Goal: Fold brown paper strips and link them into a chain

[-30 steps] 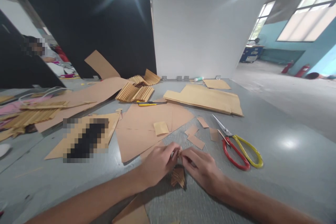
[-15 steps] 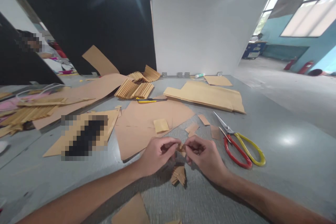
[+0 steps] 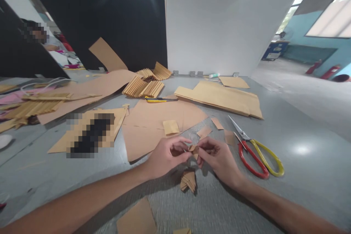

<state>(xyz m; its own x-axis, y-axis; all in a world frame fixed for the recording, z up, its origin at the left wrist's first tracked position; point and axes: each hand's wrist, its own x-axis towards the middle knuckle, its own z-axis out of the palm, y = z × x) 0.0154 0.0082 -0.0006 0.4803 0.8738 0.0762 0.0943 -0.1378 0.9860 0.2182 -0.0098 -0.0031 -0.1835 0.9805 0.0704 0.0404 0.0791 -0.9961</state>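
A small folded piece of brown paper [image 3: 194, 149] is up between my two hands, just above the table. My right hand [image 3: 219, 159] pinches its right side between thumb and fingers. At its left edge is my left hand [image 3: 167, 155], the thumb and a curled finger on the piece and the index finger lifted off. Right below my hands lies a small cluster of folded brown paper pieces [image 3: 188, 181]. Cut paper scraps [image 3: 204, 131] and a flat square of paper [image 3: 170, 127] are just beyond my fingers.
Scissors with red and yellow handles [image 3: 253, 153] lie open to the right. A yellow-black utility knife [image 3: 156, 99] rests on a large brown sheet [image 3: 142, 139]. Behind are stacked folded strips [image 3: 144, 87] and a long folded paper [image 3: 222, 98]. A person sits far left.
My left index finger has lifted away from the folded paper piece, which now shows more between the hands. The view has tilted down a little and shifted left.
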